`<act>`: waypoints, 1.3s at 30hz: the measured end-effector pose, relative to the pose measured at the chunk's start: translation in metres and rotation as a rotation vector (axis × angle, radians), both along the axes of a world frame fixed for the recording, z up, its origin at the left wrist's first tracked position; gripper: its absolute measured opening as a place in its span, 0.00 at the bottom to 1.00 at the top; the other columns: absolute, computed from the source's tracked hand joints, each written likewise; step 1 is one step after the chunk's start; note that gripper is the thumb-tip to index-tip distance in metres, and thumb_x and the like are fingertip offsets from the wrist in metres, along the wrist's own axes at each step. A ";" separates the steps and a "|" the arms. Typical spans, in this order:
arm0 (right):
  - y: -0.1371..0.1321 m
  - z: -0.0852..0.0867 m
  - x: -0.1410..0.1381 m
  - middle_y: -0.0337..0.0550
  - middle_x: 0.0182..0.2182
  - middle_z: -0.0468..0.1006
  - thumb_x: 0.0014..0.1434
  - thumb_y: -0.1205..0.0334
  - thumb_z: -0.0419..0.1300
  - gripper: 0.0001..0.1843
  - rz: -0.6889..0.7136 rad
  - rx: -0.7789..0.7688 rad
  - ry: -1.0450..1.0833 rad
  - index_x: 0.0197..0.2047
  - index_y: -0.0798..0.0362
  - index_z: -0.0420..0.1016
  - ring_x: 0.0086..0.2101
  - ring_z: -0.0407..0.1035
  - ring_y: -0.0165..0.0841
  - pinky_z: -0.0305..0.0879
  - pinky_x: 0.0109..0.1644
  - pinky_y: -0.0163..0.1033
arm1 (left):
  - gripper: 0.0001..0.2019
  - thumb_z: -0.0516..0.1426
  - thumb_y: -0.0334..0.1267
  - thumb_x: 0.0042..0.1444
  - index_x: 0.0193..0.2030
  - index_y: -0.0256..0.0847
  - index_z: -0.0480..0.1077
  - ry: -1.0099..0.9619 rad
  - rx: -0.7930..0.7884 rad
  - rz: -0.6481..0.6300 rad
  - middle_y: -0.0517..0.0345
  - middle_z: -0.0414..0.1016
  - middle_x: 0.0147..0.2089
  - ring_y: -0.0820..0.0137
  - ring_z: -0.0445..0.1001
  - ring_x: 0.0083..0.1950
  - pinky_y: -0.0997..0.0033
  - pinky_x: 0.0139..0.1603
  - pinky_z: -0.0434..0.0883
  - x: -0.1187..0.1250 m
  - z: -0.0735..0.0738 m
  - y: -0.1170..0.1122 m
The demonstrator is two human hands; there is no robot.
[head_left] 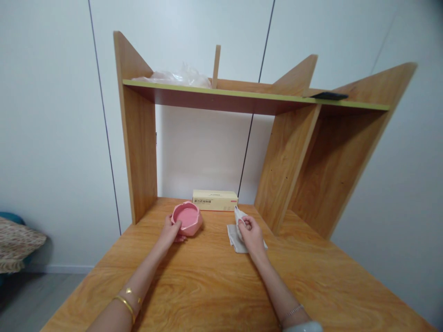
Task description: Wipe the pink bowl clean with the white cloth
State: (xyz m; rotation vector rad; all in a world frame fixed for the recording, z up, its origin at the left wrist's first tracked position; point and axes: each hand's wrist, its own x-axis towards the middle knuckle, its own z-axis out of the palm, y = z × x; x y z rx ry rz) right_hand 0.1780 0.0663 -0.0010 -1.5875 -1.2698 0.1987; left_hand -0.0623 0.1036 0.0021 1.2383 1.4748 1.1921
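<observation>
A bowl [188, 225] is sitting in the left hand [170, 230], left of a cloth [236, 240] lying on the desk [207, 281] under the right hand [252, 235]. Behind them a cling-film box [215, 202] is standing; a plastic bag [180, 78] is lying on the shelf [242, 94] above.

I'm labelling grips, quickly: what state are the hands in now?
Left hand: closed on the pink bowl, thumb at its rim.
Right hand: closed, pinching pale cloth.
</observation>
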 end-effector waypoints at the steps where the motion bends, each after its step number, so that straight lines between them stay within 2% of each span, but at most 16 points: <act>1: -0.002 0.000 -0.005 0.36 0.20 0.64 0.53 0.52 0.46 0.14 0.041 0.031 0.036 0.33 0.53 0.64 0.20 0.58 0.29 0.55 0.23 0.33 | 0.21 0.47 0.36 0.57 0.57 0.39 0.46 -0.013 -0.009 -0.046 0.55 0.70 0.31 0.74 0.70 0.18 0.73 0.21 0.71 0.006 -0.001 -0.002; 4: -0.007 0.002 -0.022 0.34 0.19 0.61 0.54 0.52 0.47 0.13 0.178 0.082 0.092 0.35 0.53 0.63 0.20 0.56 0.28 0.55 0.22 0.32 | 0.22 0.47 0.35 0.56 0.57 0.40 0.45 -0.028 -0.032 -0.159 0.60 0.69 0.27 0.75 0.69 0.17 0.73 0.21 0.71 0.022 -0.007 -0.011; 6: -0.011 0.002 -0.032 0.35 0.21 0.62 0.56 0.53 0.46 0.13 0.255 0.097 0.088 0.36 0.52 0.62 0.21 0.57 0.28 0.57 0.24 0.32 | 0.24 0.49 0.34 0.54 0.57 0.40 0.47 -0.009 0.004 -0.224 0.60 0.70 0.27 0.74 0.70 0.19 0.71 0.24 0.71 0.030 -0.011 -0.018; 10: -0.015 0.000 -0.044 0.39 0.26 0.65 0.57 0.56 0.47 0.10 0.368 0.135 0.000 0.37 0.52 0.62 0.26 0.61 0.30 0.60 0.31 0.34 | 0.25 0.50 0.32 0.50 0.57 0.37 0.50 0.075 0.206 -0.287 0.53 0.72 0.37 0.69 0.74 0.34 0.65 0.40 0.71 0.037 -0.015 -0.030; 13: -0.014 -0.002 -0.046 0.42 0.30 0.67 0.57 0.58 0.47 0.10 0.410 0.140 -0.112 0.33 0.52 0.66 0.33 0.63 0.32 0.61 0.37 0.36 | 0.26 0.52 0.32 0.48 0.56 0.35 0.53 0.121 0.352 -0.289 0.48 0.69 0.46 0.66 0.70 0.46 0.62 0.50 0.65 0.039 -0.014 -0.034; 15: -0.012 -0.004 -0.043 0.43 0.32 0.67 0.56 0.59 0.47 0.10 0.379 0.146 -0.143 0.35 0.52 0.67 0.34 0.63 0.33 0.61 0.40 0.37 | 0.26 0.53 0.32 0.47 0.56 0.35 0.54 0.147 0.442 -0.295 0.46 0.66 0.51 0.64 0.66 0.52 0.61 0.55 0.61 0.040 -0.012 -0.036; 17: -0.010 -0.007 -0.040 0.44 0.34 0.67 0.54 0.59 0.50 0.12 0.267 0.158 -0.130 0.42 0.53 0.64 0.34 0.64 0.34 0.61 0.39 0.38 | 0.26 0.53 0.32 0.47 0.56 0.36 0.55 0.172 0.505 -0.317 0.46 0.64 0.54 0.64 0.63 0.55 0.61 0.57 0.58 0.040 -0.011 -0.037; 19: -0.008 -0.009 -0.036 0.45 0.35 0.68 0.50 0.58 0.54 0.23 0.136 0.124 -0.136 0.50 0.54 0.58 0.34 0.65 0.35 0.61 0.39 0.39 | 0.27 0.53 0.32 0.47 0.56 0.38 0.55 0.198 0.546 -0.339 0.48 0.63 0.55 0.63 0.62 0.56 0.61 0.58 0.57 0.040 -0.010 -0.040; 21: -0.006 -0.011 -0.031 0.45 0.35 0.70 0.48 0.56 0.56 0.29 0.082 -0.002 -0.186 0.53 0.55 0.55 0.35 0.66 0.37 0.61 0.37 0.39 | 0.27 0.53 0.31 0.46 0.57 0.39 0.56 0.230 0.579 -0.347 0.49 0.63 0.56 0.63 0.61 0.57 0.61 0.58 0.57 0.039 -0.008 -0.042; 23: -0.006 -0.012 -0.027 0.46 0.35 0.73 0.49 0.54 0.55 0.27 0.101 -0.152 -0.248 0.52 0.53 0.58 0.36 0.68 0.39 0.60 0.36 0.39 | 0.27 0.53 0.32 0.46 0.57 0.39 0.56 0.269 0.603 -0.355 0.49 0.63 0.56 0.63 0.62 0.57 0.62 0.58 0.57 0.039 -0.006 -0.045; 25: -0.006 -0.013 -0.025 0.47 0.37 0.74 0.52 0.55 0.52 0.22 0.139 -0.229 -0.286 0.51 0.52 0.61 0.39 0.68 0.39 0.60 0.38 0.38 | 0.27 0.53 0.34 0.48 0.57 0.39 0.56 0.297 0.620 -0.374 0.49 0.62 0.57 0.62 0.61 0.57 0.62 0.58 0.57 0.038 -0.003 -0.046; 30: -0.006 -0.017 -0.027 0.50 0.43 0.73 0.56 0.62 0.47 0.24 0.123 -0.197 -0.263 0.56 0.54 0.55 0.45 0.67 0.38 0.59 0.42 0.37 | 0.34 0.56 0.41 0.49 0.62 0.37 0.47 0.237 0.557 -0.388 0.45 0.57 0.60 0.61 0.58 0.60 0.61 0.59 0.55 0.041 -0.008 -0.046; 33: -0.006 -0.020 -0.029 0.49 0.42 0.74 0.56 0.62 0.45 0.21 0.138 -0.194 -0.204 0.54 0.54 0.57 0.43 0.68 0.37 0.61 0.40 0.36 | 0.42 0.60 0.43 0.45 0.62 0.35 0.42 0.139 0.469 -0.441 0.41 0.57 0.60 0.61 0.59 0.59 0.61 0.58 0.57 0.045 -0.013 -0.048; 36: -0.005 -0.020 -0.030 0.48 0.41 0.75 0.56 0.61 0.45 0.19 0.153 -0.195 -0.175 0.51 0.54 0.60 0.42 0.69 0.36 0.61 0.40 0.35 | 0.38 0.59 0.41 0.47 0.60 0.34 0.42 0.052 0.428 -0.537 0.42 0.62 0.56 0.63 0.64 0.54 0.63 0.54 0.62 0.048 -0.013 -0.052; 39: -0.005 -0.018 -0.031 0.49 0.40 0.75 0.55 0.60 0.49 0.22 0.112 -0.207 -0.196 0.53 0.56 0.59 0.41 0.70 0.37 0.61 0.39 0.35 | 0.32 0.57 0.38 0.48 0.57 0.34 0.46 0.058 0.417 -0.508 0.45 0.66 0.52 0.64 0.67 0.50 0.64 0.52 0.64 0.048 -0.007 -0.055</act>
